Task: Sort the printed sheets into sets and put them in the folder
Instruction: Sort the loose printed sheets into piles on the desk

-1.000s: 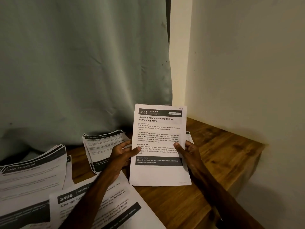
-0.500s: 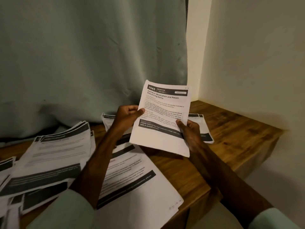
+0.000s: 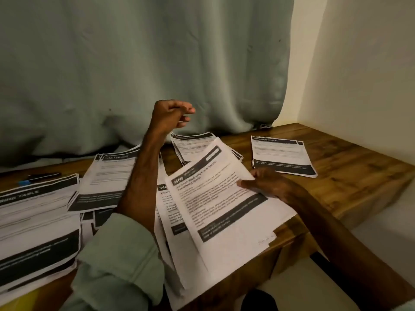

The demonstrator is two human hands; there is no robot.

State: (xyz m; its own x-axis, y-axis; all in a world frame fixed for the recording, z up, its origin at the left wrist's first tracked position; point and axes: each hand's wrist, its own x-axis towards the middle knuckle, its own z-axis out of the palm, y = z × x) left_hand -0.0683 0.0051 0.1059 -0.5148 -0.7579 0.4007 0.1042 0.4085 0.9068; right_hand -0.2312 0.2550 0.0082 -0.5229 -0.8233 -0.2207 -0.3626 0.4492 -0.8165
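Since half a second ago the left hand (image 3: 170, 115) is letting go and lifting clear, fingers loosely curled round nothing, while the right hand (image 3: 269, 182) is pinching the sheet (image 3: 220, 198) by its right edge, low over the middle pile (image 3: 167, 203). Its long axis is slanting from far to near-right, skewed against that pile. Blur is smearing the print, and I am seeing no folder.

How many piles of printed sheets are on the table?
5: far-left pile, MULTI-ROOM pile, centre pile under the sheet in the right hand, back pile, far-right pile. Overlaps may hide more.
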